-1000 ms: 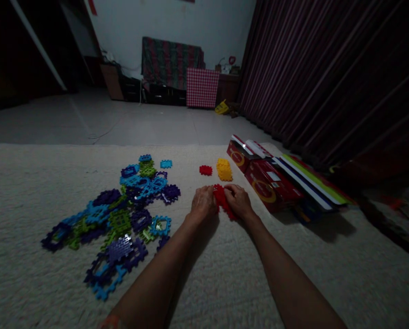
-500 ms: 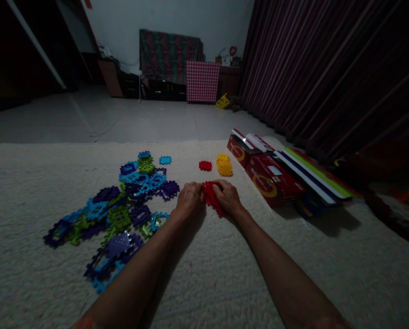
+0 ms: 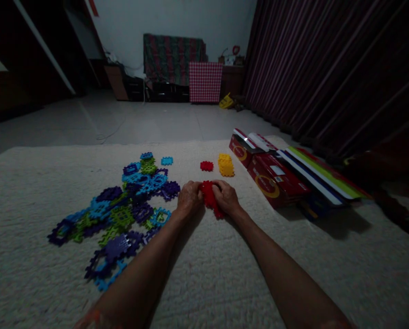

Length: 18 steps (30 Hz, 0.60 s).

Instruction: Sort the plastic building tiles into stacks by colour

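My left hand [image 3: 189, 197] and my right hand [image 3: 226, 196] are closed from both sides around a bunch of red interlocking plastic tiles [image 3: 209, 197] on the cream carpet [image 3: 225, 274]. The fingers curl over the red tiles and hide part of them. Just beyond my hands lie a single red tile [image 3: 206, 166] and a stack of yellow tiles [image 3: 225, 165]. To the left of my left hand spreads a loose pile of blue, purple and green tiles [image 3: 122, 214].
A red cardboard box [image 3: 266, 176] with flat coloured sheets [image 3: 310, 176] beside it lies at the right of the carpet. A dark striped curtain [image 3: 345, 77] hangs on the right. Bare floor [image 3: 139, 123] and furniture with a checked cloth [image 3: 205, 82] are beyond.
Both hands with the red tiles have drawn slightly nearer and leftwards in view, partly from camera motion. The grip stays the same and the other tiles have not moved.
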Available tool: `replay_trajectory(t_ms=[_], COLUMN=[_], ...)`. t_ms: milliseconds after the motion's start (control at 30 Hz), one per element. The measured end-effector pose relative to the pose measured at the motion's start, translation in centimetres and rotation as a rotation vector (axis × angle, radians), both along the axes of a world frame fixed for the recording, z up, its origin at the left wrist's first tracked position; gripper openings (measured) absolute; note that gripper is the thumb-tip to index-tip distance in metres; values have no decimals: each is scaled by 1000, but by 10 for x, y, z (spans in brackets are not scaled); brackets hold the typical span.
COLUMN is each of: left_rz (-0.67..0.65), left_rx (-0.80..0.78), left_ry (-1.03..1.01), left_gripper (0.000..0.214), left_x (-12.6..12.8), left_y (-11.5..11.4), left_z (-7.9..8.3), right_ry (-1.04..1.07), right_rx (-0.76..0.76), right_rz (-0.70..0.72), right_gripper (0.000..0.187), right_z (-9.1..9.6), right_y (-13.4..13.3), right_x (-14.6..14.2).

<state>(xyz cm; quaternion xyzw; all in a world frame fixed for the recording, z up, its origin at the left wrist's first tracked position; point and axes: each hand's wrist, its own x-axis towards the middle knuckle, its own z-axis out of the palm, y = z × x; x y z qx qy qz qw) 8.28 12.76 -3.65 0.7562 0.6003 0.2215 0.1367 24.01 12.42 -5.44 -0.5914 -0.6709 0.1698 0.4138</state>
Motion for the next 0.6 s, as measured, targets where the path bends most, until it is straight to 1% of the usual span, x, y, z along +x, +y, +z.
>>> replay_trajectory(t_ms=[67, 133, 200, 267, 367, 433, 500, 567, 600], left_rz=[-30, -3, 37, 53, 63, 79, 94, 95, 92], left_rx=[11, 21, 20, 5, -15, -27, -42, -52, -54], left_ry=[-10, -15, -23, -41, -68, -71, -68, -65, -63], left_gripper=[36, 37, 38, 37, 36, 36, 35, 35, 35], left_x=[-3, -2, 1, 4, 7, 7, 8, 8, 8], left_y=[2, 4, 4, 5, 6, 7, 7, 7, 7], left_z=[-3, -5, -6, -5, -2, -1, 1, 1, 1], right_ry=[13, 62, 168, 307, 492, 566, 604, 579, 523], right_rx=[-3, -23, -75, -148, -257, -291, -266, -173, -104], right_rz=[4, -16, -28, -4, 60, 80, 58, -11, -56], right_gripper=[22, 19, 19, 20, 23, 26, 28, 27, 25], right_z=[1, 1, 2, 5, 14, 22, 27, 29, 29], right_y=[0, 1, 2, 2, 1, -1, -1, -1, -1], right_x=[0, 1, 3, 5, 11, 17, 24, 33, 38])
